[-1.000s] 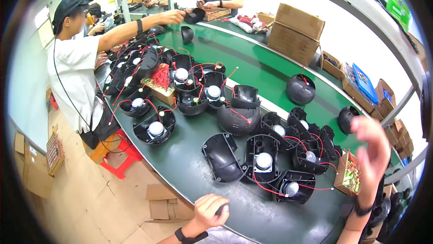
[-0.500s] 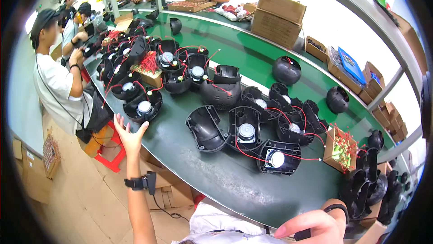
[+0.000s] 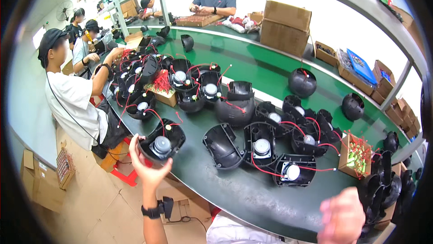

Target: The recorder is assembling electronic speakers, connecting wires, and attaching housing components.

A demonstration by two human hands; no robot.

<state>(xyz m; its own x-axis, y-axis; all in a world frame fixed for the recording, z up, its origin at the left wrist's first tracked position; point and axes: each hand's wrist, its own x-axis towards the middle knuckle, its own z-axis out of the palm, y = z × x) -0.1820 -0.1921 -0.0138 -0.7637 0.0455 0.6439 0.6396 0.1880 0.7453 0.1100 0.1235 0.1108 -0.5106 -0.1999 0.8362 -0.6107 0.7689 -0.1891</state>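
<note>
My left hand (image 3: 151,172) is wrapped round the near edge of a black plastic speaker shell (image 3: 179,132), its thumb and fingers on either side. The shell is tilted up from the bench's near left edge. Inside it sits a round grey speaker (image 3: 161,145) with a red wire. At the lower right, my right hand (image 3: 341,217) hovers over the bench, its fingers curled but smeared by motion. Closest to it are a shell with a silver speaker (image 3: 292,171) and a small box of red-wired green-and-white parts (image 3: 356,156).
More black shells, some with speakers, cover the bench (image 3: 216,187). Behind runs a green conveyor belt (image 3: 266,66) carrying round black housings (image 3: 302,83). Cardboard boxes (image 3: 285,27) stand beyond. A co-worker (image 3: 74,95) works at the left; black parts (image 3: 383,190) crowd the right.
My left hand has taken hold of the speaker shell, which is now tilted and nearer me. My right hand has moved up and to the right. The whole view has shifted slightly.
</note>
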